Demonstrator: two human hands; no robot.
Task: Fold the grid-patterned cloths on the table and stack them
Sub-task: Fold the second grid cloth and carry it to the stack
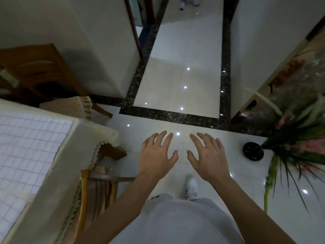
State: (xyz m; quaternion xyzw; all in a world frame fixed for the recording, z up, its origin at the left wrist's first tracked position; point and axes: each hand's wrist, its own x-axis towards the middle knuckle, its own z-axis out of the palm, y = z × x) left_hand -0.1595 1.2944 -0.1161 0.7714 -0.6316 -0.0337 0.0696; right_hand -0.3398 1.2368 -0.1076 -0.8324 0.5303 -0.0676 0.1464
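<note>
While both hands hang over bare floor tiles, no fold is in progress: the left hand [157,154] and the right hand [207,155] are palm down, fingers spread, holding nothing. Off to the left, a grid-patterned cloth [26,147] lies flat on the table [84,136], well apart from either hand. A wooden chair [98,187] stands tucked against the table's near edge. Judged step: approach. The next move calls for turning left and reaching to a cloth edge.
</note>
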